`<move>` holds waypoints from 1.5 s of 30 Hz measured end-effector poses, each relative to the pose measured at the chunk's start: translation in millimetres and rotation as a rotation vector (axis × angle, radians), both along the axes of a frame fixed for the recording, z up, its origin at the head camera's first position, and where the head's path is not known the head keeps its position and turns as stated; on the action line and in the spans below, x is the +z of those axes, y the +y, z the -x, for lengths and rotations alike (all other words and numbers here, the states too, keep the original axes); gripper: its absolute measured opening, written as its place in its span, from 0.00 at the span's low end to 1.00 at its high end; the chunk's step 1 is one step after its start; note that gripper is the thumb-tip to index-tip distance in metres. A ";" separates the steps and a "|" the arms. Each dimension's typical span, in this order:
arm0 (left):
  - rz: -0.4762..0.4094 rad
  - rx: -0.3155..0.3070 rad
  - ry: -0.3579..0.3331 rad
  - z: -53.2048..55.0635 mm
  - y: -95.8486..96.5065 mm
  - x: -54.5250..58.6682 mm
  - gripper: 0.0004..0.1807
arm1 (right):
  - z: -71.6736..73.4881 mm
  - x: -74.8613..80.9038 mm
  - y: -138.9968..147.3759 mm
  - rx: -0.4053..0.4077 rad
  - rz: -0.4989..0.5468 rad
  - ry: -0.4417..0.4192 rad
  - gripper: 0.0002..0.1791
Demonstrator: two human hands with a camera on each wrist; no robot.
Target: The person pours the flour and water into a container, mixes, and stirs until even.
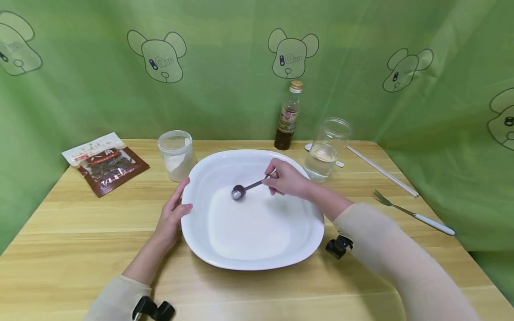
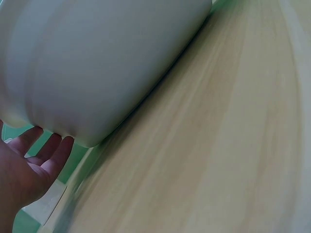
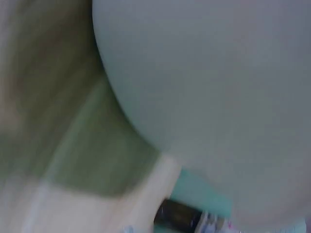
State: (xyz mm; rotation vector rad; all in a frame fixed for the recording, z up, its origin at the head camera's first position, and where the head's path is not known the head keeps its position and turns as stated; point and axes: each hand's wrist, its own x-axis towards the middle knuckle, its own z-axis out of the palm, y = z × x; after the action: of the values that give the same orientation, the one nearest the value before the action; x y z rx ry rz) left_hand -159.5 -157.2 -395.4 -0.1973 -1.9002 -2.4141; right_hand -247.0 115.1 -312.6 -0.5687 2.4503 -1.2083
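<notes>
A large white basin [image 1: 257, 236] stands in the middle of the wooden table. At its left rim my left hand [image 1: 172, 214] holds it, the thumb over the edge. In the left wrist view, the fingertips [image 2: 65, 143] of that hand touch the basin's outer wall. My right hand [image 1: 287, 179] pinches the thin dark handle of a small round-bowled spoon [image 1: 238, 192] between thumb and fingers. The spoon is over the inside of the basin, its bowl toward the left. In the right wrist view the basin's side [image 3: 204, 97] hides the right hand.
Behind the basin are a jar of white powder [image 1: 178, 162], a dark-liquid bottle [image 1: 287, 120] and a glass jar of clear liquid [image 1: 321, 158]. A brown-and-white food packet [image 1: 106, 162] lies at the left. To the right lie white chopsticks [image 1: 383, 171] and a white-handled fork [image 1: 413, 214].
</notes>
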 end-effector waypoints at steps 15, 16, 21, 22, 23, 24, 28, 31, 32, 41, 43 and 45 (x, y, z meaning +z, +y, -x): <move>-0.003 -0.018 0.008 2.6 -0.4 3.4 0.35 | -23.0 11.6 42.4 0.175 -0.079 -0.049 0.05; -0.003 -0.020 0.007 2.7 -0.4 3.5 0.35 | -21.1 13.7 46.1 0.137 -0.094 -0.014 0.05; -0.008 -0.013 0.006 3.3 0.0 3.0 0.35 | -5.6 17.2 46.2 -0.044 -0.124 0.080 0.06; -0.010 -0.012 0.006 3.3 0.1 2.7 0.35 | -1.9 16.2 43.4 -0.074 -0.121 0.079 0.06; -0.010 -0.010 0.006 3.3 0.3 2.3 0.35 | 1.8 14.5 40.0 -0.099 -0.113 0.072 0.06; -0.011 -0.010 0.006 3.3 0.5 1.9 0.35 | 5.3 12.3 36.3 -0.121 -0.102 0.060 0.06; -0.013 -0.010 0.005 2.8 1.4 0.4 0.35 | 14.0 1.9 17.9 -0.153 -0.036 -0.011 0.06; -0.018 -0.012 0.012 2.2 1.4 -0.2 0.35 | 13.0 -4.5 3.5 -0.126 0.004 -0.076 0.05; -0.020 -0.012 0.014 2.1 1.5 -0.2 0.35 | 11.2 -6.1 -0.4 -0.111 0.004 -0.091 0.05; -0.020 -0.006 0.004 0.3 0.4 -0.5 0.35 | -23.2 -0.9 3.6 0.135 -0.075 -0.252 0.04; -0.016 -0.005 -0.002 -0.3 0.1 -0.1 0.35 | -30.0 5.8 12.7 0.188 -0.117 -0.242 0.04; -0.017 -0.004 -0.004 -0.4 0.2 0.1 0.35 | -33.9 13.7 23.2 0.216 -0.166 -0.207 0.04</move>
State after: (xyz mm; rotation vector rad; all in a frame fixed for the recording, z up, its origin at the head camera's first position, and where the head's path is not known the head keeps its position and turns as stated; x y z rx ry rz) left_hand -159.1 -157.1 -395.3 -0.1949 -1.8824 -2.4339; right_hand -213.1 138.3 -298.9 -0.6095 2.2246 -0.9203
